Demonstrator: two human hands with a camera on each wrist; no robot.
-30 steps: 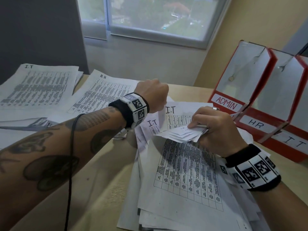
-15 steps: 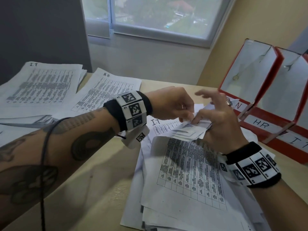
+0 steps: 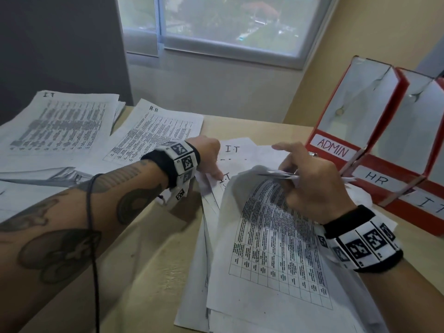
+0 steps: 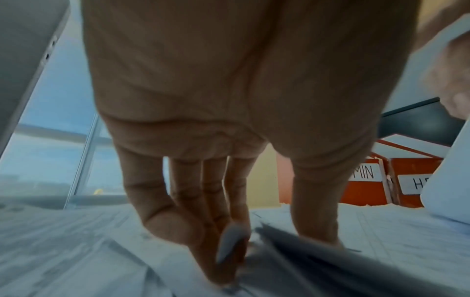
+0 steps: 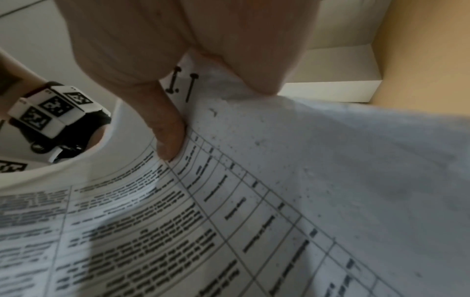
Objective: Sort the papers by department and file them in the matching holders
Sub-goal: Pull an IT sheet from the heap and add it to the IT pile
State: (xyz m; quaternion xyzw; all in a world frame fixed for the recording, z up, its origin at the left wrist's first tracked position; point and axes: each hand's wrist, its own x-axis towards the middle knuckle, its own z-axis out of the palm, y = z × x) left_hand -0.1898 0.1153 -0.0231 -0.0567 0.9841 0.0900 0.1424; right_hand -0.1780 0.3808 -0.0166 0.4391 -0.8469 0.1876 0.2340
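Observation:
A loose stack of printed sheets [image 3: 276, 255] lies in front of me on the table. My right hand [image 3: 292, 175] grips the bent-up top edges of several of its sheets; in the right wrist view its thumb [image 5: 169, 140] presses on a sheet marked I.T [image 5: 279, 180]. My left hand [image 3: 211, 164] reaches down to the stack's upper left, and its thumb and fingers [image 4: 229, 251] pinch the raised edge of one sheet [image 4: 292, 241] among those marked I.T [image 3: 231, 150]. Red holders stand at the right, labelled ADMIN [image 3: 332, 150], HR [image 3: 377, 180] and IT [image 3: 430, 206].
Two sorted piles lie at the far left of the table: one marked I.T [image 3: 60, 123] and one marked H.R [image 3: 158, 131]. Bare tabletop [image 3: 156, 272] shows between my arms. A window and walls close the far side.
My left hand has drawn back left and down from my right hand onto the I.T sheets. My right hand keeps the bent-up edges and has its fingers more spread.

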